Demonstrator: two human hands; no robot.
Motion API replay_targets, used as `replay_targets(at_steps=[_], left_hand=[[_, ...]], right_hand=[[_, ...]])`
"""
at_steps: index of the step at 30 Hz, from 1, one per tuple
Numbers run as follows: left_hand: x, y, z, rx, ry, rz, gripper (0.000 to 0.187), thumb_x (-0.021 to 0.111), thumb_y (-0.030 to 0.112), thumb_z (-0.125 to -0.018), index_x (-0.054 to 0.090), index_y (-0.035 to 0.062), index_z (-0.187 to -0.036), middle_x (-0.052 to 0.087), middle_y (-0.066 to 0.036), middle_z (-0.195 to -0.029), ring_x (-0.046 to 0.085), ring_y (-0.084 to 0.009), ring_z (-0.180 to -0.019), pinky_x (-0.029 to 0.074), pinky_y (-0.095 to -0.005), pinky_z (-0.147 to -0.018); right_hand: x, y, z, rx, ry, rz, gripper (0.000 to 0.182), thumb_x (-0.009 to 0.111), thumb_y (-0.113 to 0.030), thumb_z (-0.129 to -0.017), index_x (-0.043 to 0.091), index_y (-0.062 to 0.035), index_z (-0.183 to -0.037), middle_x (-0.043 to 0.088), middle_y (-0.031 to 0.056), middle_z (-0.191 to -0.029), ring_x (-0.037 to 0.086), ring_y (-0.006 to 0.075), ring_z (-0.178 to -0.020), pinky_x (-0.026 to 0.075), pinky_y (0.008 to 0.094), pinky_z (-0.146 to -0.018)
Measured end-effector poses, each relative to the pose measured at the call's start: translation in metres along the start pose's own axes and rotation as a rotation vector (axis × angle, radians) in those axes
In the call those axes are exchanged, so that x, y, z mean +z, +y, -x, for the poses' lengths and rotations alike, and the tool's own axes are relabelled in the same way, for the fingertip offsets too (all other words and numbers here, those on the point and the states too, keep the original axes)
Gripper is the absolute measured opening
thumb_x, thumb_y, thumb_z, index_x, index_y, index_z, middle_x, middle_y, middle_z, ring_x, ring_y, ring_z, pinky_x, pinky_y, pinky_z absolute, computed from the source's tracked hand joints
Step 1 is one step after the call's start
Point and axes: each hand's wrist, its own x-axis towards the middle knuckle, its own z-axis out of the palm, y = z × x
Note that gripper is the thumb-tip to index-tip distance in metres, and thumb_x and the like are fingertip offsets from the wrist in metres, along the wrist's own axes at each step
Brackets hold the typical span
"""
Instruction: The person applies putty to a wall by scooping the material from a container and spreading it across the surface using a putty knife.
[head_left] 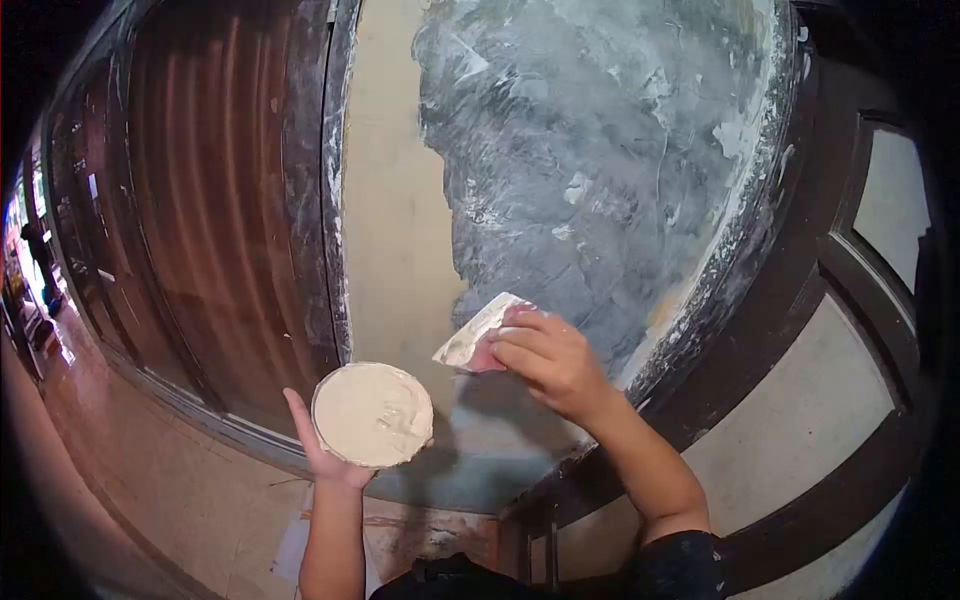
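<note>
Both bare forearms are raised forward. The left hand (322, 452) is cupped palm-up, thumb out. The right hand (548, 362) sits higher, its grip pinched closed, knuckles outward.

Two bare forearms, rising from the lower middle of the frame. Left hand (325, 455) and right hand (550, 362) both ungloved, no rings, watch or bands visible. Short black sleeve (680, 562) ending above the right elbow, at the lower right of centre. More black garment (450, 580) along the bottom edge, creased, without readable markings.
</note>
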Motion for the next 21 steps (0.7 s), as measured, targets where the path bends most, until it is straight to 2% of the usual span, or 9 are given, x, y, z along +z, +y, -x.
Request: replay_targets(at_steps=[1,2,7,8,11,14,16,19,21], left_hand=[[0.01,-0.001,-0.002,-0.001,0.04,0.088,0.108,0.03,0.093,-0.091,0.05,0.0052,-0.152,0.055,-0.024,-0.15,0.06,-0.0512,-0.126,0.051,-0.0802,-0.092],[0.009,-0.002,-0.007,-0.006,-0.057,-0.084,0.108,0.03,0.092,-0.092,0.049,0.0055,-0.152,0.055,-0.024,-0.15,0.06,-0.0502,-0.127,0.051,-0.0792,-0.094],[0.03,-0.01,-0.016,-0.022,-0.037,-0.06,0.105,0.029,0.09,-0.094,0.049,0.0043,-0.152,0.056,-0.023,-0.15,0.061,-0.0474,-0.128,0.053,-0.0741,-0.097],[0.034,-0.011,-0.016,-0.053,-0.148,-0.065,0.105,0.03,0.089,-0.094,0.049,0.0041,-0.152,0.056,-0.022,-0.151,0.061,-0.0456,-0.129,0.054,-0.0702,-0.099],[0.035,-0.018,-0.019,-0.022,-0.06,-0.111,0.104,0.029,0.089,-0.094,0.049,0.0049,-0.153,0.056,-0.022,-0.151,0.061,-0.0444,-0.13,0.053,-0.0684,-0.101],[0.043,-0.028,-0.019,-0.03,-0.174,-0.059,0.108,0.028,0.09,-0.095,0.048,0.0011,-0.153,0.056,-0.021,-0.151,0.061,-0.0414,-0.132,0.053,-0.0604,-0.107],[0.046,-0.034,-0.019,-0.004,-0.124,-0.049,0.11,0.026,0.09,-0.095,0.048,-0.0012,-0.152,0.057,-0.022,-0.15,0.061,-0.0402,-0.132,0.053,-0.0573,-0.109],[0.05,-0.043,-0.017,-0.001,-0.094,-0.074,0.103,0.029,0.087,-0.097,0.05,0.0019,-0.152,0.057,-0.022,-0.151,0.063,-0.0423,-0.129,0.052,-0.062,-0.107],[0.05,-0.05,-0.017,-0.006,-0.126,-0.065,0.103,0.029,0.086,-0.097,0.05,0.0013,-0.152,0.057,-0.022,-0.151,0.063,-0.0416,-0.13,0.052,-0.0584,-0.108]], right_hand=[[-0.004,-0.009,0.001,-0.066,-0.085,-0.02,0.023,0.07,-0.009,-0.08,0.072,-0.0081,-0.104,0.072,0.0067,-0.104,0.07,0.0299,-0.105,0.057,0.0429,-0.089],[-0.005,-0.01,0.01,-0.082,-0.159,-0.019,0.025,0.066,-0.014,-0.085,0.071,-0.0086,-0.109,0.07,0.0059,-0.113,0.066,0.0292,-0.114,0.055,0.0444,-0.094],[-0.021,-0.012,0.016,-0.139,-0.208,0.009,0.027,0.064,-0.018,-0.086,0.07,-0.0092,-0.111,0.07,0.0061,-0.117,0.065,0.0297,-0.118,0.055,0.0472,-0.097],[-0.023,-0.012,0.017,-0.137,-0.208,0.01,0.027,0.064,-0.018,-0.086,0.07,-0.0092,-0.111,0.07,0.0061,-0.117,0.065,0.0297,-0.118,0.055,0.0472,-0.097],[-0.029,-0.013,0.022,-0.168,-0.22,0.066,0.028,0.064,-0.019,-0.085,0.07,-0.0086,-0.11,0.07,0.0059,-0.119,0.065,0.0295,-0.12,0.053,0.0496,-0.101],[-0.032,-0.01,0.026,-0.173,-0.204,0.032,0.028,0.064,-0.019,-0.085,0.07,-0.0084,-0.11,0.07,0.0061,-0.119,0.065,0.0302,-0.12,0.053,0.0497,-0.101],[-0.037,-0.009,0.026,-0.184,-0.199,0.011,0.028,0.065,-0.019,-0.084,0.07,-0.0082,-0.11,0.07,0.0065,-0.118,0.065,0.0307,-0.12,0.054,0.0497,-0.101],[-0.04,-0.007,0.034,-0.167,-0.205,-0.023,0.029,0.066,-0.018,-0.084,0.07,-0.0084,-0.111,0.07,0.0065,-0.116,0.065,0.0313,-0.12,0.054,0.0504,-0.1],[-0.037,-0.004,0.042,-0.135,-0.19,-0.099,0.029,0.067,-0.017,-0.084,0.07,-0.0086,-0.112,0.07,0.0065,-0.117,0.065,0.0316,-0.12,0.055,0.0508,-0.099]])
